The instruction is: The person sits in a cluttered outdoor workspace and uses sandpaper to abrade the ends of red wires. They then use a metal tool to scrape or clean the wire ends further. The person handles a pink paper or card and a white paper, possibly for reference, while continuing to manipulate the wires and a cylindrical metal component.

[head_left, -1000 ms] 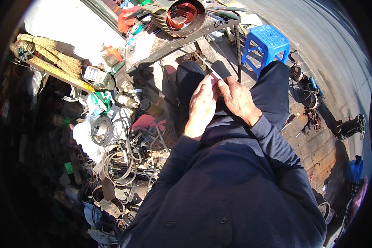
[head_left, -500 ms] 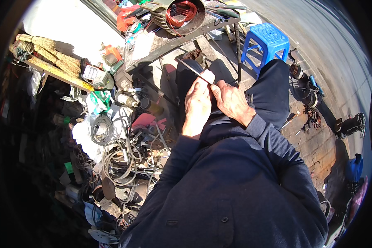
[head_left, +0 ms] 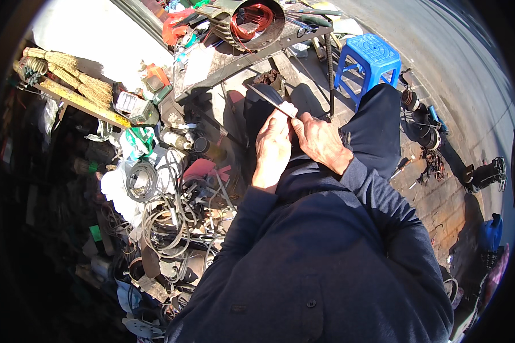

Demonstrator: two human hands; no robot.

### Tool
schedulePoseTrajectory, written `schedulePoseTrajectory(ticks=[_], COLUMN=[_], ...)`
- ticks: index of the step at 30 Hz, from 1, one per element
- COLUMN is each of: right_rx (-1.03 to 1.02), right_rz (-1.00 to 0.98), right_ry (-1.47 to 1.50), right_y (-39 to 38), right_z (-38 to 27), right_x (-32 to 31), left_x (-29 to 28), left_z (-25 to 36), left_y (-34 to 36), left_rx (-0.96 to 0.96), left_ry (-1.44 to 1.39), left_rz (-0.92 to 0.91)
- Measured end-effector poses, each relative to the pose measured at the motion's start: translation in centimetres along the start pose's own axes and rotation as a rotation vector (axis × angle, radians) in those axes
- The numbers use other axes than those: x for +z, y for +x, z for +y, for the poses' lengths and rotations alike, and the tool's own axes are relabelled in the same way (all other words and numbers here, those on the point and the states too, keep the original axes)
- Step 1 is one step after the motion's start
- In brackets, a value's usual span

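Note:
A long, thin, flat strip, looking like a metal blade (head_left: 264, 96), slants from between my hands toward the far left. My left hand (head_left: 273, 147) is closed around its near end, thumb and fingers pressed together. Right beside it, my right hand (head_left: 321, 140) is closed too, its thumb and fingers pinching at the strip's near end. Both hands sit over my lap, touching or nearly so. My fingers hide the end of the strip and anything else small between them.
Ahead stands a low work table (head_left: 234, 67) bearing a motor housing (head_left: 276, 35) with red wire inside. A blue plastic stool (head_left: 373, 54) is at the far right. Coiled cables (head_left: 165, 228) and scrap crowd the left side. Straw brooms (head_left: 83, 77) lie farther off. Wire-wound parts (head_left: 429, 136) rest at right.
The strip's far tip has shifted slightly toward me and to the right. Both hands stay closed in nearly the same place.

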State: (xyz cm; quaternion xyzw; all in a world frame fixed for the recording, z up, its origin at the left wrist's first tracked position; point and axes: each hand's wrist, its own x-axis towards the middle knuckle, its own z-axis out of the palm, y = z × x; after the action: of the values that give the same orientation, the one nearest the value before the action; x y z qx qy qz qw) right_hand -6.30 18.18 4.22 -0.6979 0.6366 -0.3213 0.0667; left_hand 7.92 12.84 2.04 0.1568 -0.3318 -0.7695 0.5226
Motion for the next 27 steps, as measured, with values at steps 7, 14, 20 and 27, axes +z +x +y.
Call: schedulePoseTrajectory(ticks=[7, 14, 20, 27], right_rx=[0.026, 0.016, 0.236, 0.032], right_rz=[-0.032, 0.001, 0.052, 0.106], right_ry=[0.012, 0.066, 0.093, 0.102], right_y=[0.4, 0.4, 1.4, 0.1], right_z=[0.6, 1.2, 1.8, 0.9], right_x=[0.4, 0.8, -0.3, 0.1], left_x=[-1.1, -1.3, -1.6, -0.9], left_z=[-0.2, -0.2, 0.3, 0.2], left_y=[0.0, 0.1, 0.2, 0.3], left_rx=[-0.016, -0.032, -0.013, -0.020], left_ry=[0.017, 0.019, 0.006, 0.008], left_rz=[-0.041, -0.073, -0.096, -0.040])
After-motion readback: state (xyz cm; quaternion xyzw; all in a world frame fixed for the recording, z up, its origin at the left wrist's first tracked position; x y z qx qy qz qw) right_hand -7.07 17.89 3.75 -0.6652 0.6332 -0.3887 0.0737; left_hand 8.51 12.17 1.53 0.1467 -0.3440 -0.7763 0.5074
